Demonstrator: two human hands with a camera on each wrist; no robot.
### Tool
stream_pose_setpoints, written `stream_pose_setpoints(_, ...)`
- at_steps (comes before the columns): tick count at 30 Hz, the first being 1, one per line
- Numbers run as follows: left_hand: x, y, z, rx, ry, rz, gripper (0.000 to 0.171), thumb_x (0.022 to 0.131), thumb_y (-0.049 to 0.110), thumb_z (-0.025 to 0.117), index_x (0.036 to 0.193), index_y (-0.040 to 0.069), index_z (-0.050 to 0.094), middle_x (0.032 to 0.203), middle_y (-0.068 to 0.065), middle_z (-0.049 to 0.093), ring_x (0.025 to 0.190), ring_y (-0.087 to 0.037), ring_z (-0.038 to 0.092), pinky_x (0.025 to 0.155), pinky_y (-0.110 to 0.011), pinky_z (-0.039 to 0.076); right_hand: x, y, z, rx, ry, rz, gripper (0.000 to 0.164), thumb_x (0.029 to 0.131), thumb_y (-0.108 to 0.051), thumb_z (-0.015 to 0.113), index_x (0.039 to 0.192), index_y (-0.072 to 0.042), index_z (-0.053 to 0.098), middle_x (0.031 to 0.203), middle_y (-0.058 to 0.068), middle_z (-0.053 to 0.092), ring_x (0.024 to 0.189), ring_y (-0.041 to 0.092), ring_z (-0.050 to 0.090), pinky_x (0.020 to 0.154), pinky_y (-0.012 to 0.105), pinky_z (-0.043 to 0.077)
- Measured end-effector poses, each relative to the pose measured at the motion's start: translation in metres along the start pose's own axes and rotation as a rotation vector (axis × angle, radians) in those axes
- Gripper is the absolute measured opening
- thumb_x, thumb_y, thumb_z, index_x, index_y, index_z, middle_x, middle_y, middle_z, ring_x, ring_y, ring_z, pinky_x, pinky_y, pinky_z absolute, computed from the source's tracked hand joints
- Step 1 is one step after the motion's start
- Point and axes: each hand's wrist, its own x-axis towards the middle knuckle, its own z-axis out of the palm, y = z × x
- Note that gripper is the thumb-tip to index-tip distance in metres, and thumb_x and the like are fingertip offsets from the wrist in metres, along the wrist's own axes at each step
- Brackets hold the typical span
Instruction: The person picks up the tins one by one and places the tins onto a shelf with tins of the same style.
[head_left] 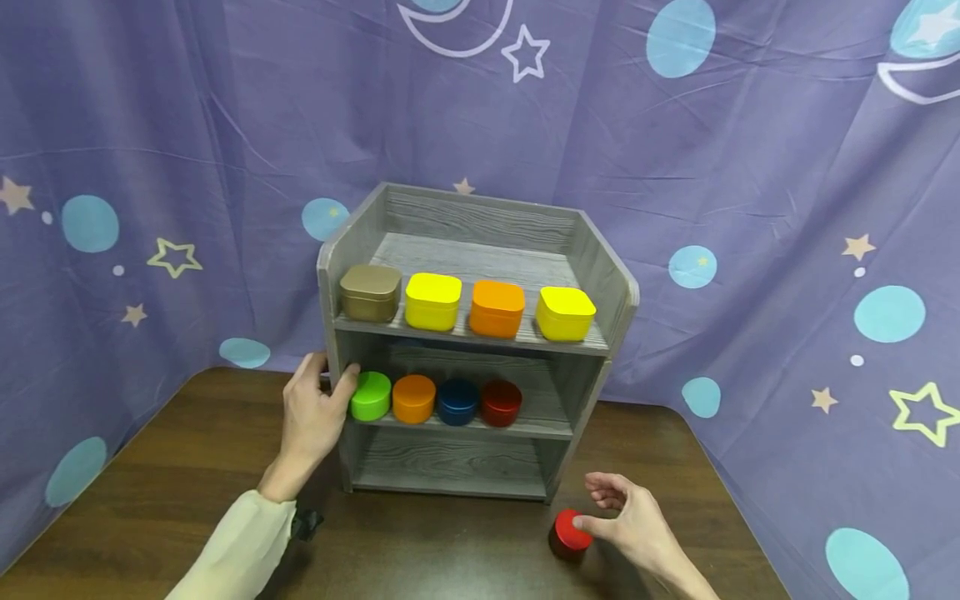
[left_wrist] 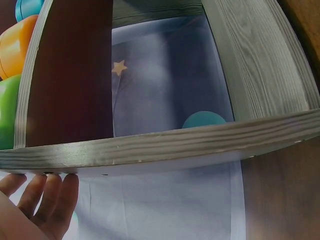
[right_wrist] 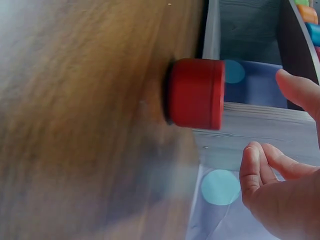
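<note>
A grey wood-grain shelf unit (head_left: 480, 467) stands on the table. My left hand (head_left: 317, 412) grips its left side panel, thumb at the front edge, fingers against the outer face. Beside that thumb, a green round tin (head_left: 371, 396) sits on the middle shelf, in a row with orange (head_left: 414, 399), dark blue (head_left: 457, 402) and dark red (head_left: 501, 403) tins. A red round tin (right_wrist: 196, 94) stands on the table in front of the unit's right corner. Next to it, my right hand (head_left: 630, 521) has thumb and fingers spread apart; in the right wrist view they are clear of the tin.
Along the top shelf's front stand square tins: bronze (head_left: 371, 293), yellow (head_left: 433, 302), orange (head_left: 497, 309) and another yellow tin (head_left: 566, 314). The bottom compartment (head_left: 450, 458) lies under the middle shelf. A purple curtain (head_left: 480, 117) hangs behind the brown table (head_left: 420, 550).
</note>
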Motion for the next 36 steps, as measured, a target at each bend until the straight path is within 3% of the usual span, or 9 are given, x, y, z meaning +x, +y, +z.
stream_pose_setpoints(11,-0.002,0.0,0.0,-0.001,-0.001,-0.009,0.029,0.098,0.022,0.07,0.11,-0.005,0.071,0.101,-0.021,0.069,0.087,-0.028,0.061,0.074,-0.008,0.037,-0.004,0.019,0.001,-0.031,-0.078,0.021,0.072,0.078,-0.014,0.096,0.139,0.007,0.065,0.134,0.021,0.074,0.111,0.021,0.071,0.094,0.024,0.058)
stream_pose_setpoints(22,-0.001,-0.001,0.001,0.001,-0.006,-0.011,0.03,0.098,0.022,0.069,0.109,-0.005,0.07,0.1,-0.021,0.068,0.086,-0.03,0.062,0.073,-0.008,0.036,-0.007,0.033,0.008,-0.018,-0.095,-0.058,0.07,0.077,-0.011,0.096,0.135,0.013,0.065,0.127,0.023,0.075,0.099,-0.003,0.066,0.091,0.02,0.058)
stream_pose_setpoints(36,0.0,0.0,0.001,0.0,0.0,-0.007,0.03,0.098,0.022,0.069,0.11,-0.005,0.07,0.099,-0.021,0.068,0.085,-0.028,0.061,0.073,-0.008,0.037,-0.008,0.04,0.012,-0.011,-0.172,-0.085,0.072,0.079,-0.013,0.095,0.137,0.015,0.063,0.134,0.03,0.071,0.094,-0.003,0.067,0.084,0.021,0.058)
